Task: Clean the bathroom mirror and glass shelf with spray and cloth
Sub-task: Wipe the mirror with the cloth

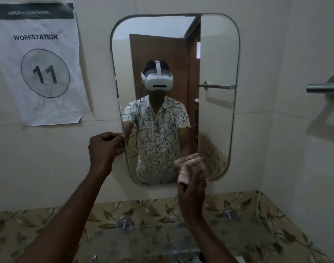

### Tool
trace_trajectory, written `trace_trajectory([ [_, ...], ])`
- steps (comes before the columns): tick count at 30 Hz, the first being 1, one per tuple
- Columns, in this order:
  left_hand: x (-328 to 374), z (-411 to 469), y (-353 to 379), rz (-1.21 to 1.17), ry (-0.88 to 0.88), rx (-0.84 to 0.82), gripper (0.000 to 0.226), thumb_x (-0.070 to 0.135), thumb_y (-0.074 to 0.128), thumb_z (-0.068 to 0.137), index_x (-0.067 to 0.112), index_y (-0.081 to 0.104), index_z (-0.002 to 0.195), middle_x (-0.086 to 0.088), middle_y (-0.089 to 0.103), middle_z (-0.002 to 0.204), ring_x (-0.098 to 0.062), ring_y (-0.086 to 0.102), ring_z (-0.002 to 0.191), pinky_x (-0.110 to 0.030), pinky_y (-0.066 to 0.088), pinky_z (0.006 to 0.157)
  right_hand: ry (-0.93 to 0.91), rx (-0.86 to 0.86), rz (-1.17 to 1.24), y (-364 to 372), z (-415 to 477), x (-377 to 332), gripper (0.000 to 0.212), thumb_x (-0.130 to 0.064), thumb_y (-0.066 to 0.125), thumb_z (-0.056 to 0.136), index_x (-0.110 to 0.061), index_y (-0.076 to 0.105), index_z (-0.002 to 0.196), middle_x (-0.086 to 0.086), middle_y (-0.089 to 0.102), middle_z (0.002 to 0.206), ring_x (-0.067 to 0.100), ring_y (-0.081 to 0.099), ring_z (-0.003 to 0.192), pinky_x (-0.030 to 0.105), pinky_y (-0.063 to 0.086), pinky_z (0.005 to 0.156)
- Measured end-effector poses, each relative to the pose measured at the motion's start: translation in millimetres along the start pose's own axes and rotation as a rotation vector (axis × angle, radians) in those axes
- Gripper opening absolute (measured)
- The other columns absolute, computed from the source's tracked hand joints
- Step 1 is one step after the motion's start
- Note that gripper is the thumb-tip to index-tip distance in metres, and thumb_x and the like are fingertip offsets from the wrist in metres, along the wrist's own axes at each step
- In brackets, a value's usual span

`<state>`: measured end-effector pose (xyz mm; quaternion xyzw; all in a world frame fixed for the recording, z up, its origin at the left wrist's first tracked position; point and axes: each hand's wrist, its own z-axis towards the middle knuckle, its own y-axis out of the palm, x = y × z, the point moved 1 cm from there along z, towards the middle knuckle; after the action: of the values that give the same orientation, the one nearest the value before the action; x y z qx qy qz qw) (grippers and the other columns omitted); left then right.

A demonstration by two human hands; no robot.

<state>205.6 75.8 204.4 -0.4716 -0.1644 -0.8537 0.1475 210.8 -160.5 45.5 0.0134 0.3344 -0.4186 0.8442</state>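
Observation:
A tall mirror (215,54) with rounded corners hangs on the cream wall ahead. My left hand (105,147) grips its lower left edge, fingers curled around the rim. My right hand (192,188) holds a crumpled pinkish cloth (189,168) pressed against the lower right part of the glass; both look motion-blurred. Below the mirror a clear glass shelf (143,242) sticks out from the wall on two round metal mounts. No spray bottle is in view. The mirror reflects a person in a patterned shirt and a headset.
A paper sign (39,63) reading "WORKSTATION 11" is taped to the wall left of the mirror. A metal towel bar (323,89) juts from the right wall. A band of leaf-patterned tiles (266,211) runs behind the shelf.

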Motion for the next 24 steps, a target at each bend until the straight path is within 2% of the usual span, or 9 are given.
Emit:
trace_trajectory([
  [3, -0.1, 1.5, -1.4, 0.008, -0.003, -0.008, 0.011, 0.018, 0.078, 0.078, 0.007, 0.078, 0.08, -0.016, 0.074, 0.07, -0.03, 0.072, 0.064, -0.029, 0.057, 0.061, -0.182, -0.11, -0.015, 36.0, -25.9, -53.1, 0.045, -0.02, 0.06, 0.081, -0.008, 0.056, 0.124, 0.02, 0.064, 0.104, 0.038, 0.063, 0.092, 0.043, 0.057, 0.079],
  [5, -0.8, 2.5, -1.9, 0.012, -0.005, -0.009, 0.012, 0.019, 0.079, 0.077, 0.008, 0.078, 0.081, -0.016, 0.074, 0.07, -0.031, 0.073, 0.064, -0.03, 0.057, 0.062, -0.284, -0.168, -0.019, 55.8, -34.0, -79.6, 0.048, -0.022, 0.063, 0.075, -0.015, 0.056, 0.122, 0.012, 0.062, 0.095, 0.031, 0.059, 0.083, 0.038, 0.054, 0.075],
  [8, -2.0, 3.3, -1.8, 0.023, -0.001, -0.005, 0.015, 0.019, 0.079, 0.077, 0.006, 0.078, 0.084, -0.018, 0.074, 0.074, -0.033, 0.073, 0.066, -0.035, 0.059, 0.065, -0.466, -0.208, -0.09, 72.2, -33.7, -95.4, 0.045, -0.023, 0.065, 0.078, -0.021, 0.059, 0.123, 0.009, 0.06, 0.094, 0.029, 0.055, 0.083, 0.037, 0.052, 0.075],
  [12, -0.9, -0.9, 1.2, 0.03, 0.016, -0.007, 0.018, 0.019, 0.079, 0.078, 0.004, 0.077, 0.088, -0.022, 0.073, 0.076, -0.033, 0.072, 0.066, -0.038, 0.06, 0.068, -0.83, -0.296, -0.196, 64.4, -26.3, -63.8, 0.029, -0.024, 0.054, 0.092, -0.024, 0.059, 0.12, 0.01, 0.059, 0.106, 0.03, 0.054, 0.093, 0.044, 0.048, 0.085],
  [15, -1.0, -0.1, -0.7, 0.027, 0.023, 0.013, 0.019, 0.018, 0.079, 0.078, 0.002, 0.077, 0.088, -0.024, 0.072, 0.076, -0.033, 0.071, 0.065, -0.036, 0.06, 0.066, -1.001, -0.371, -0.268, 41.6, -11.4, -11.3, 0.03, -0.025, 0.053, 0.092, -0.023, 0.058, 0.121, 0.008, 0.058, 0.111, 0.03, 0.053, 0.1, 0.044, 0.046, 0.09],
  [18, -1.8, 0.4, -0.2, 0.024, 0.033, 0.019, 0.017, 0.019, 0.078, 0.077, 0.004, 0.077, 0.086, -0.022, 0.073, 0.074, -0.034, 0.072, 0.066, -0.034, 0.06, 0.064, -0.975, -0.348, -0.328, -4.5, 15.8, 48.2, 0.031, -0.029, 0.053, 0.093, -0.025, 0.057, 0.123, 0.008, 0.057, 0.115, 0.03, 0.052, 0.107, 0.045, 0.045, 0.097],
  [20, -0.8, -0.6, 2.8, 0.039, 0.029, 0.03, 0.015, 0.017, 0.078, 0.077, 0.005, 0.077, 0.086, -0.025, 0.072, 0.078, -0.035, 0.072, 0.067, -0.037, 0.061, 0.065, -0.898, -0.338, -0.366, -36.7, 32.1, 79.4, 0.035, -0.03, 0.061, 0.086, -0.027, 0.06, 0.121, 0.01, 0.059, 0.112, 0.032, 0.052, 0.106, 0.045, 0.046, 0.097],
  [22, 1.7, -2.7, 3.9, 0.048, 0.017, 0.041, 0.017, 0.017, 0.078, 0.076, 0.003, 0.076, 0.087, -0.026, 0.072, 0.081, -0.034, 0.071, 0.067, -0.043, 0.062, 0.069, -0.716, -0.335, -0.401, -63.4, 37.2, 96.7, 0.039, -0.028, 0.068, 0.078, -0.027, 0.064, 0.117, 0.012, 0.061, 0.106, 0.034, 0.052, 0.101, 0.044, 0.046, 0.093],
  [24, 2.8, -5.5, 4.8, 0.061, 0.002, 0.055, 0.023, 0.018, 0.079, 0.075, 0.0, 0.076, 0.089, -0.025, 0.071, 0.082, -0.033, 0.072, 0.069, -0.048, 0.062, 0.07, -0.474, -0.342, -0.445, -84.8, 36.2, 105.8, 0.039, -0.026, 0.067, 0.078, -0.025, 0.066, 0.117, 0.016, 0.062, 0.106, 0.037, 0.055, 0.1, 0.045, 0.047, 0.086],
])
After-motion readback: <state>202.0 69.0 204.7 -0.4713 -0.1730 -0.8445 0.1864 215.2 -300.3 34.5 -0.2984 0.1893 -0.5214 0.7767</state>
